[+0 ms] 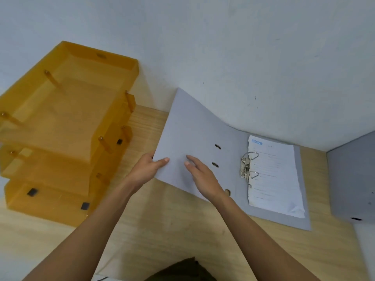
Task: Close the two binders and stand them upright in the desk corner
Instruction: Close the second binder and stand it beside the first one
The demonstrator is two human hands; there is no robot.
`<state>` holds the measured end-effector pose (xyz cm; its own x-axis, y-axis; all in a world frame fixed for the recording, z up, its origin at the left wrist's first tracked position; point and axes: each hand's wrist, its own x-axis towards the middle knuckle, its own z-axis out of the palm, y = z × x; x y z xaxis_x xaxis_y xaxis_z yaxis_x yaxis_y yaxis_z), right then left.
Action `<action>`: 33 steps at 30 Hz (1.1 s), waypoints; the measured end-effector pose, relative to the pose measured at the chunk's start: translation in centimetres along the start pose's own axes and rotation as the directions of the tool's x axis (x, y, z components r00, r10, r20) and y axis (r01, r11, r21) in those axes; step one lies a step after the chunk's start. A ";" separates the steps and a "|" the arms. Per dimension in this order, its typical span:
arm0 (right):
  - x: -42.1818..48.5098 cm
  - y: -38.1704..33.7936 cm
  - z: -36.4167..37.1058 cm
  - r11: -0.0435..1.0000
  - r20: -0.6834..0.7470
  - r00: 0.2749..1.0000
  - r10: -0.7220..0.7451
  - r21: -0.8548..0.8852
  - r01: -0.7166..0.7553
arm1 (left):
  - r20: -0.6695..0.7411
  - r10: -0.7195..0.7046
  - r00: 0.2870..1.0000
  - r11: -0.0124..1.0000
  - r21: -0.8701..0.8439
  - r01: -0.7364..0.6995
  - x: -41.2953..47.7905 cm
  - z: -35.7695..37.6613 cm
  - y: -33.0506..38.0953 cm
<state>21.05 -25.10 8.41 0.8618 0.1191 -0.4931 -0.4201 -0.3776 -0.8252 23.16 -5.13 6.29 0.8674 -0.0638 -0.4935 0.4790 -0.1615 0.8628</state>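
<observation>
An open grey binder [194, 126] lies on the wooden desk against the wall, its left cover raised off the desk. My left hand [147, 169] grips that cover's near left edge, thumb on the inner face. My right hand [203, 177] rests on the cover's inner face with its fingers spread. The binder's metal ring mechanism [248, 165] stands shut over a stack of white printed sheets [274, 175] on the right half. A second grey binder [353, 177] shows at the right edge, cut off by the frame; whether it is open I cannot tell.
A stack of three amber plastic letter trays [67, 122] stands on the desk to the left, close to the raised cover. A pale wall [223, 47] runs behind the desk [162, 226]. A dark cloth edge [182, 268] shows at the bottom.
</observation>
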 end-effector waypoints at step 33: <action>-9.5 7.0 -23.5 0.999 -0.420 0.907 -0.021 0.019 0.032 | 0.234 0.004 0.972 0.917 0.387 -0.097 -1.2 25.7 2.4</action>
<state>16.64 -50.45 13.79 0.9101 -0.2695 -0.3147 -0.3979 -0.3565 -0.8454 19.80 -30.74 6.09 0.8136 -0.2930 -0.5023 0.3033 -0.5233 0.7964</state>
